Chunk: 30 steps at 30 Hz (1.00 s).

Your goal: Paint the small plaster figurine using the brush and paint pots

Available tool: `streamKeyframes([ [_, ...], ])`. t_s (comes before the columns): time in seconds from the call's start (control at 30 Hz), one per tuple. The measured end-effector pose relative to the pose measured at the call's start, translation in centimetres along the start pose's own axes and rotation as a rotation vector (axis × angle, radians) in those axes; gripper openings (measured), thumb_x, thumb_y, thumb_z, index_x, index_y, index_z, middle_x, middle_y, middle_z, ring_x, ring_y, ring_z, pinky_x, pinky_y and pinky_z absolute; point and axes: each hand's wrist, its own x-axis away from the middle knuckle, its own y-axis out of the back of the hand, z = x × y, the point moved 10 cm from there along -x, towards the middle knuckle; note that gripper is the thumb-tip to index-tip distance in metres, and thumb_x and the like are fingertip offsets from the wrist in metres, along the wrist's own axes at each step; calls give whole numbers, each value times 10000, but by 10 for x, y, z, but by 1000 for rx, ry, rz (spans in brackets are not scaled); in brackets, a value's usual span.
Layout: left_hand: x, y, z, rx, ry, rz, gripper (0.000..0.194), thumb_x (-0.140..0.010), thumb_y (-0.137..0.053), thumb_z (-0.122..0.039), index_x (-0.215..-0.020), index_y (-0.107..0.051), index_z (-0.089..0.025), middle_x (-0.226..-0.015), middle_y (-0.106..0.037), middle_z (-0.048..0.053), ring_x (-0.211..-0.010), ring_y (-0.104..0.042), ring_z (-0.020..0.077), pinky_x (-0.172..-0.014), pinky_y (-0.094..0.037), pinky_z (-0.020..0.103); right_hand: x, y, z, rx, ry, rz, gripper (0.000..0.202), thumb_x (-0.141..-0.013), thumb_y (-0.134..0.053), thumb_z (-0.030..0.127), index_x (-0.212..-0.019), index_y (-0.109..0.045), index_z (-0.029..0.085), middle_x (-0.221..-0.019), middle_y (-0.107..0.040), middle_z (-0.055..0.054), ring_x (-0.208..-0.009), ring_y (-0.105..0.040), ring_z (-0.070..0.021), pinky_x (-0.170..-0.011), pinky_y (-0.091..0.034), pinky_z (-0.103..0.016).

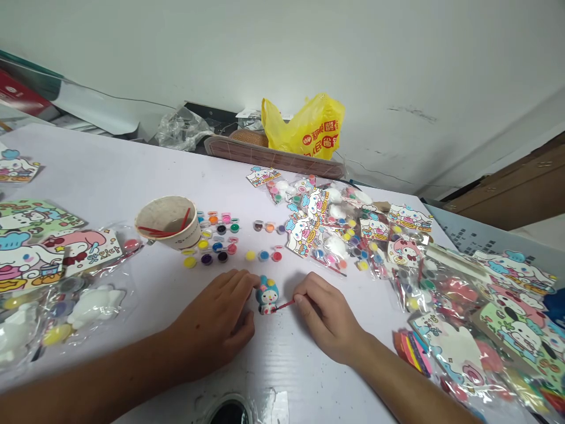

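Note:
A small painted figurine [267, 297], blue and white with a yellow spot on top, stands upright on the white table [168, 171] between my hands. The fingertips of my left hand [220, 315] touch its upper left side. My right hand [324, 312] pinches a thin red brush [286, 304], whose dark tip meets the figurine's lower front. Small open paint pots [220, 229] in several colours lie beyond my hands. At their left, a paper cup [189, 237] holds greyish liquid and red brushes.
Bagged white figurines and picture cards lie at the left [95, 303] and right [457, 294]. A yellow plastic bag [304, 129] sits beyond the table's back edge. Near the front edge is a round dark object [229, 411].

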Motion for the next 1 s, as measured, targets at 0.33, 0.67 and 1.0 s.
streamKeyframes([
  [0.33, 2, 0, 1, -14, 6, -8, 323, -833, -428, -108, -1144, -440, -196, -1022, -562, 61, -958, -521, 238, -858, -444, 382, 1, 0, -1, 3, -9, 8, 170, -982, -422, 159, -853, -519, 211, -779, -531, -21, -698, -509, -167, -634, -416, -290],
  [0.67, 1, 0, 2, -9, 13, -12, 329, -826, -436, -111, -1143, -448, -196, -1003, -563, 52, -933, -526, 230, -849, -452, 377, 1, 1, -1, 16, -9, -6, 161, -978, -432, 161, -854, -525, 207, -778, -530, -19, -691, -505, -161, -627, -415, -287],
  [1.0, 1, -1, 2, 1, 13, 3, 322, -838, -432, -116, -1150, -438, -198, -1043, -563, 66, -974, -524, 242, -878, -450, 396, 0, 6, 1, 3, -6, -41, 177, -974, -428, 158, -834, -521, 213, -758, -521, -19, -669, -500, -166, -602, -412, -293],
])
